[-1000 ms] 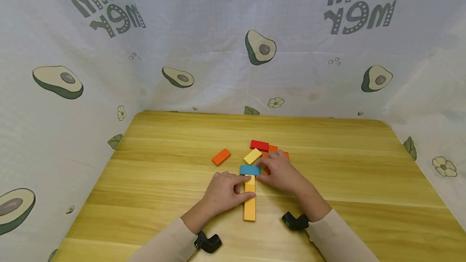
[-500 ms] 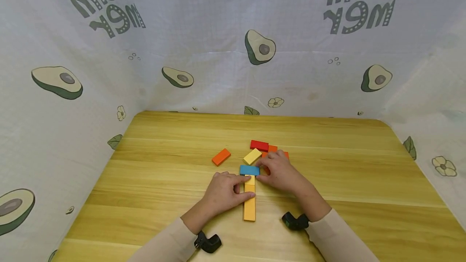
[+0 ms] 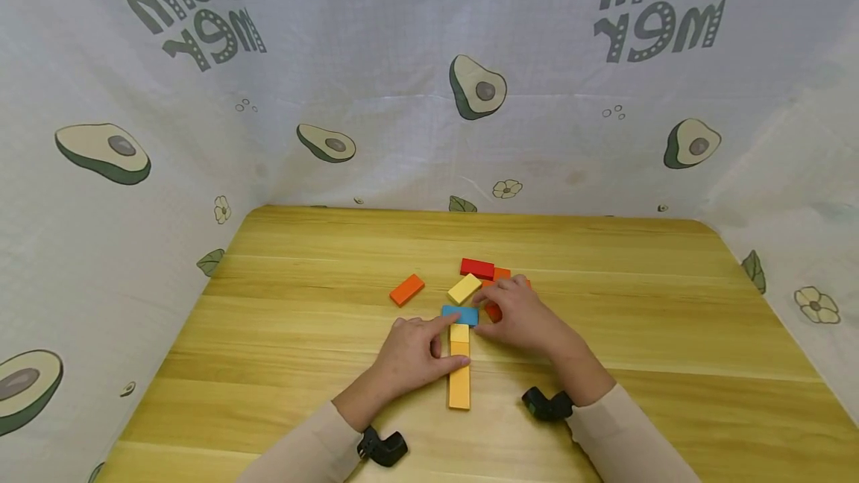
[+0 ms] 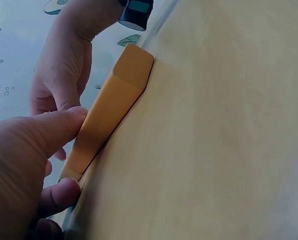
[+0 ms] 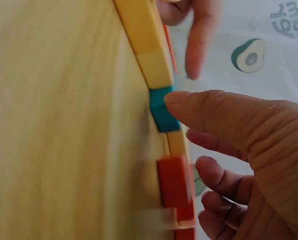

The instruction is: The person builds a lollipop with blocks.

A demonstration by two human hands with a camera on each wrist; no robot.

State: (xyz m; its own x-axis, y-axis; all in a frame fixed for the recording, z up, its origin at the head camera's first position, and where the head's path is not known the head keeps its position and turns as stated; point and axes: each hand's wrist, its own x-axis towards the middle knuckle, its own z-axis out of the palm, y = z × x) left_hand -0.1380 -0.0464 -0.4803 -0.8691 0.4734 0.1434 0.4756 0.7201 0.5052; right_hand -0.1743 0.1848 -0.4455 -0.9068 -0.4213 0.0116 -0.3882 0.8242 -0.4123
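Observation:
A blue block (image 3: 468,314) lies crosswise at the far end of a small yellow block (image 3: 459,332) and a long orange-yellow block (image 3: 459,386). My left hand (image 3: 411,351) comes in from the left: its index fingertip touches the blue block, and its thumb lies across the long block. My right hand (image 3: 520,319) has thumb and index finger at the two sides of the blue block's right end. In the right wrist view, that thumb touches the blue block (image 5: 160,112). The left wrist view shows the thumb against the long block (image 4: 106,112).
Beyond the row lie a pale yellow block (image 3: 464,289), a red block (image 3: 477,268) and an orange block (image 3: 407,290). Several orange and red blocks sit partly hidden behind the right hand. The wooden table (image 3: 322,252) meets a printed curtain (image 3: 403,58).
My left index fingertip has moved from the small yellow block forward onto the blue block. The left thumb stays on the long block; my right hand has hardly moved.

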